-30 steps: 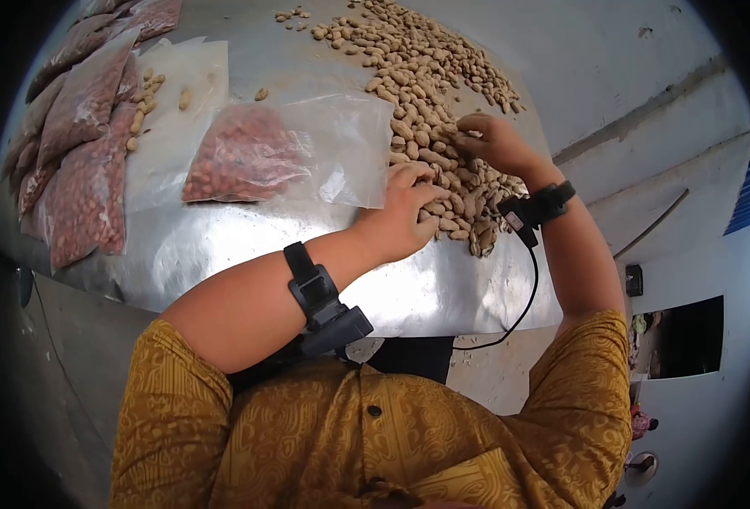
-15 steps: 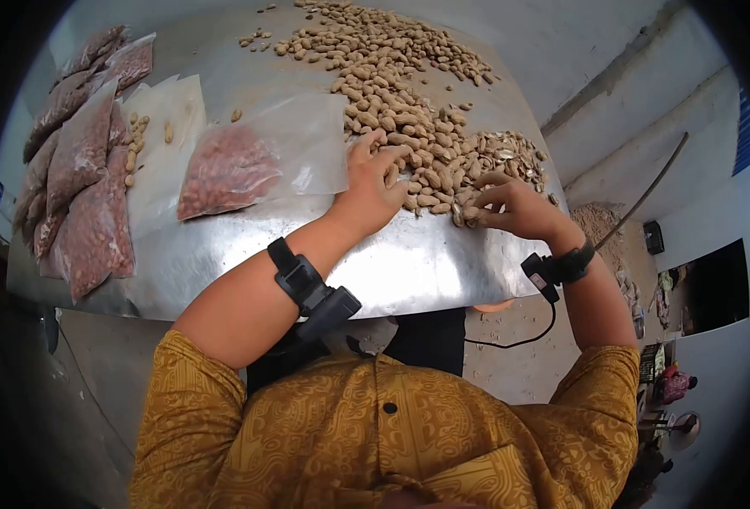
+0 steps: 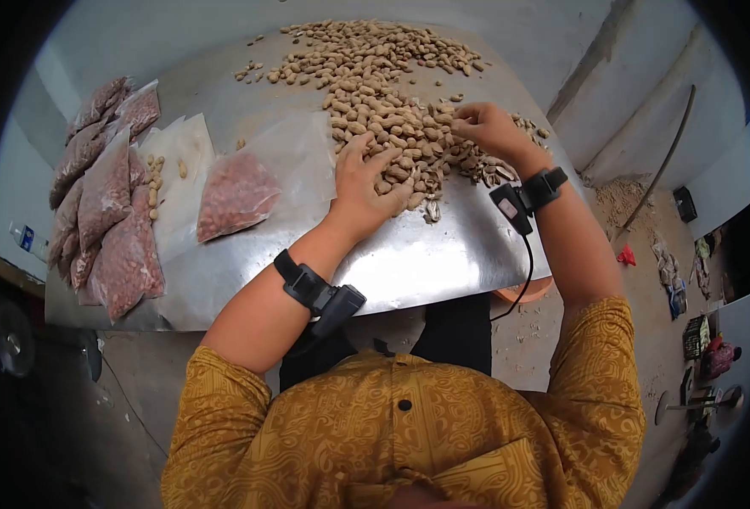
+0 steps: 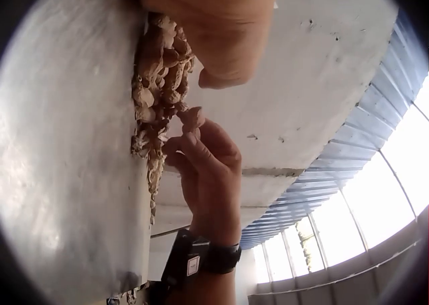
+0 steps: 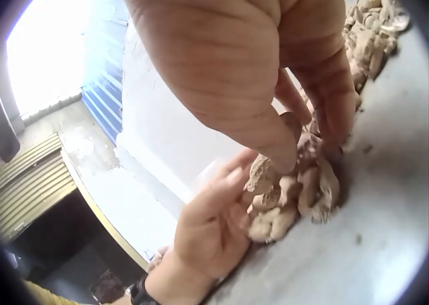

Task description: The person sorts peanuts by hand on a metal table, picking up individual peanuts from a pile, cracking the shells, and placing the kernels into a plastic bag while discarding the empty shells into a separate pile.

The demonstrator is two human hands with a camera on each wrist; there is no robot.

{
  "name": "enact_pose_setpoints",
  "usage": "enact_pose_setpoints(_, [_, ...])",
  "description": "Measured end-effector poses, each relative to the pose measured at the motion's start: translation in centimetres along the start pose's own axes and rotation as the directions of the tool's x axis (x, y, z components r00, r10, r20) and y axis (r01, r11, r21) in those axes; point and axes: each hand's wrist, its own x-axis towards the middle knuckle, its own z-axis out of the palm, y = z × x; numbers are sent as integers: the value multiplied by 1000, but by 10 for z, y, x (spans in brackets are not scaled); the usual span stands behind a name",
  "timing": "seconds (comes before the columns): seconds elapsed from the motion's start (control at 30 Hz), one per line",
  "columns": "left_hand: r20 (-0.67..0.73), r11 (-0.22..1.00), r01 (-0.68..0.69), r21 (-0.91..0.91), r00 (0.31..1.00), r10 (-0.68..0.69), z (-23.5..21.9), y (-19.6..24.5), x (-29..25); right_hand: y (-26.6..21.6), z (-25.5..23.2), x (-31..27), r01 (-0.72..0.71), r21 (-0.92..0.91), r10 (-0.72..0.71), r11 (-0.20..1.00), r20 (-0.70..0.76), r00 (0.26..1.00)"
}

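Note:
A long heap of unshelled peanuts (image 3: 375, 102) covers the metal table (image 3: 307, 271). My left hand (image 3: 365, 193) rests at the heap's near left side, fingers spread and lightly bent against the nuts. Over the heap's right side, my right hand (image 3: 494, 131) pinches a peanut (image 4: 192, 117) between thumb and fingers, as the left wrist view shows. In the right wrist view the thumb presses on that peanut (image 5: 260, 174) above other pods. Broken shells (image 3: 500, 170) lie just below the right hand.
Left of the heap lies a clear bag of reddish shelled peanuts (image 3: 237, 195). Flat empty bags (image 3: 184, 182) with several loose pods on them come beside it, then stacked filled bags (image 3: 124, 263). An orange basin (image 3: 528, 291) shows under the table's near edge.
My right hand went down to the heap's near right edge, then back up over its right side, now with a peanut. My left hand stays at the heap. The head view has shifted.

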Motion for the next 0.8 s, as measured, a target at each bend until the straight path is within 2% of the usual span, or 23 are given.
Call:
enact_pose_setpoints(0.03, [28,999,-22,31,999,21,0,4,0,7,-1,9,-11,-12,10,1000,-46,999])
enact_pose_setpoints(0.13, [106,990,-70,119,993,58,1,9,-3,9,7,21,-186,53,176,981,148,973])
enact_pose_setpoints(0.17, [130,986,-77,148,990,58,2,9,-3,7,14,20,-188,49,181,981,119,976])
enact_pose_setpoints(0.27, [136,984,-86,159,989,64,0,10,-3,-5,27,19,-105,105,88,989,155,984])
enact_pose_setpoints(0.4, [132,989,-76,129,989,59,-2,7,-1,-7,30,16,-20,329,-60,944,233,971])
enact_pose_setpoints(0.43, [120,988,-80,131,991,64,-2,8,-2,-10,26,12,1,244,-55,970,214,975])
enact_pose_setpoints(0.53, [41,992,-94,85,995,91,-6,9,-1,-23,17,-14,147,42,-145,988,-51,988])
enact_pose_setpoints(0.6, [-60,993,-116,-13,992,115,-11,7,3,-30,16,-29,117,239,-107,964,-57,993])
enact_pose_setpoints(0.63, [-77,973,-46,-226,997,29,-10,11,2,-32,17,-37,99,335,-85,937,-58,995])
enact_pose_setpoints(0.7, [-56,788,76,-610,989,-139,-9,22,1,-41,26,-49,124,386,-105,914,-72,992])
enact_pose_setpoints(0.77, [237,490,305,-817,951,-198,-18,30,0,-46,39,-52,182,417,-175,890,-56,983])
enact_pose_setpoints(0.8, [378,312,419,-853,907,-183,-21,32,-1,-58,42,-56,167,359,-168,918,-29,985])
